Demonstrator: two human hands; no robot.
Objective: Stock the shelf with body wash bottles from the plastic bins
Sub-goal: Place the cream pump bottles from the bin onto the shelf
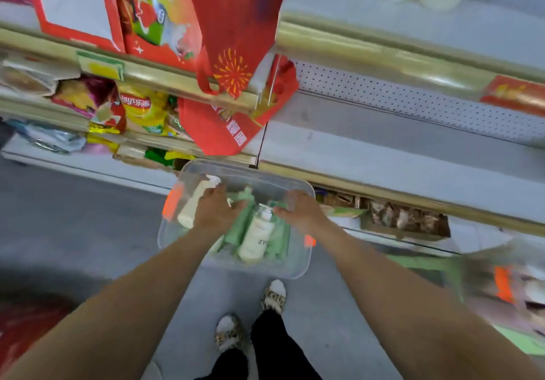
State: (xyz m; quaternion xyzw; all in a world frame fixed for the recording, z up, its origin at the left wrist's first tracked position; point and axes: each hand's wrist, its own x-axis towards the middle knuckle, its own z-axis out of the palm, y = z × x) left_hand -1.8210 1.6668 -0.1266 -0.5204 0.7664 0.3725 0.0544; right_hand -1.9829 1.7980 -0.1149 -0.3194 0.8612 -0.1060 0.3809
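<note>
Below the bare grey shelf [398, 155] a clear plastic bin [298, 272] stands on the floor, holding green and cream body wash bottles [277, 241] laid side by side, long axes running from the person toward the shelf, pumps at the far end. Both hands are down in it: the left hand [216, 210] lies over the neck of a green bottle [237, 229], and the right hand [302, 213] brings its fingertips just beside the pump of the cream bottle [256, 239], which lies between the hands, nearer the right. Blur hides whether either hand's fingers are closed on anything.
</note>
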